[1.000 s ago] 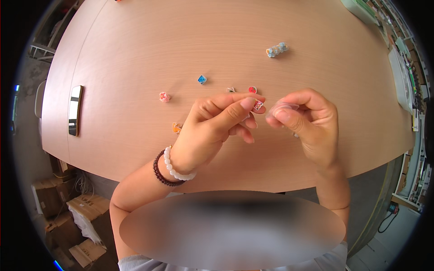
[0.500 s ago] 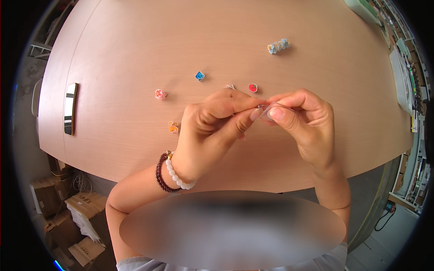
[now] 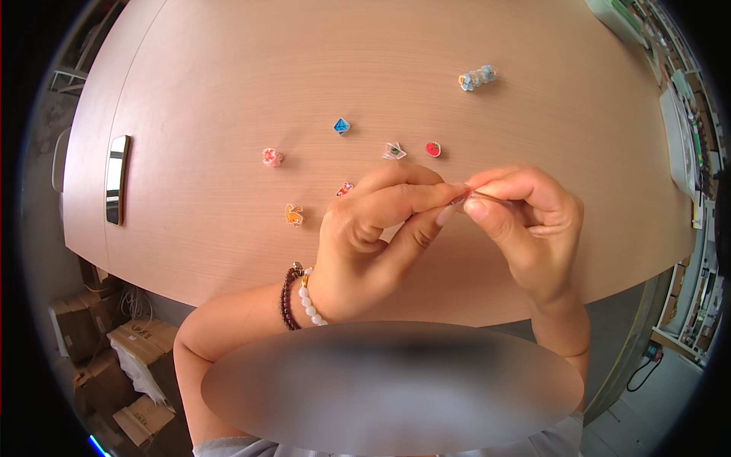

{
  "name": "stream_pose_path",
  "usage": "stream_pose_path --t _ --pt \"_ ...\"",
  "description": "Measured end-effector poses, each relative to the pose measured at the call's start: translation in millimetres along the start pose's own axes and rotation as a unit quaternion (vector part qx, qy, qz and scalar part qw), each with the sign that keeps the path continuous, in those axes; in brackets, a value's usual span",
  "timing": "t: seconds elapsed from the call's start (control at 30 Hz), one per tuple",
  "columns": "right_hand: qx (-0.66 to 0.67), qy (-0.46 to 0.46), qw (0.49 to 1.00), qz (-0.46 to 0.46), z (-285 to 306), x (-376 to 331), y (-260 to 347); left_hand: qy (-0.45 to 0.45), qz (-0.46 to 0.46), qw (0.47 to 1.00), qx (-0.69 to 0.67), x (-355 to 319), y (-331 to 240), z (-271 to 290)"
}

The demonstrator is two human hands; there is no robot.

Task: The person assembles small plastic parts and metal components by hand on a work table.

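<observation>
Bright light casts soft shadows beneath dark, curving edges.

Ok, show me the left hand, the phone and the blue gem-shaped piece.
Left hand (image 3: 354, 251), head view: back of hand.
Phone (image 3: 117, 180), head view: mid-screen.
Blue gem-shaped piece (image 3: 342, 125), head view: blue face.

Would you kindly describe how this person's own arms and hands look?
The left hand is ungloved, with a white beaded bracelet and a dark reddish bracelet at its wrist. The right hand wears nothing. Short grey sleeves show.
</observation>
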State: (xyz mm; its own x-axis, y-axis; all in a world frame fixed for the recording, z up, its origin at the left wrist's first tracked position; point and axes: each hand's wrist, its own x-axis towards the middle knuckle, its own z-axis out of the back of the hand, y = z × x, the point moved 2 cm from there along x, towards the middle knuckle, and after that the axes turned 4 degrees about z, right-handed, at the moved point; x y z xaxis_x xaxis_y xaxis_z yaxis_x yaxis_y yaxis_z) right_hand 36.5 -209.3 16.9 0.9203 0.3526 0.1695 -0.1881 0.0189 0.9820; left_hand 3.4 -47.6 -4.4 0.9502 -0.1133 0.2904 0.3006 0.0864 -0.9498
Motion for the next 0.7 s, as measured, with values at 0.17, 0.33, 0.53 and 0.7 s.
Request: stream_pose_path --t 0.17,0.33,0.53,0.7 --pt "-0.128 0.005 0.988 0.090 -1.5 -1.1 4.6 -0.003 0.013 1.000 -0.008 -1.7 -0.7 -1.9" --pt "-0.260 0.012 0.950 0.174 -5.3 -2.2 10.3 0.007 0.023 1.000 -0.012 1.0 -1.3 -1.1" --pt "-0.054 -0.015 0.994 0.090 4.2 1.1 8.0 0.025 0.100 0.982 -0.157 3.2 1.5 0.4" --pt "-0.172 -0.052 0.971 0.156 4.3 -0.1 9.9 0.001 0.129 0.973 -0.193 2.7 3.7 0.3"
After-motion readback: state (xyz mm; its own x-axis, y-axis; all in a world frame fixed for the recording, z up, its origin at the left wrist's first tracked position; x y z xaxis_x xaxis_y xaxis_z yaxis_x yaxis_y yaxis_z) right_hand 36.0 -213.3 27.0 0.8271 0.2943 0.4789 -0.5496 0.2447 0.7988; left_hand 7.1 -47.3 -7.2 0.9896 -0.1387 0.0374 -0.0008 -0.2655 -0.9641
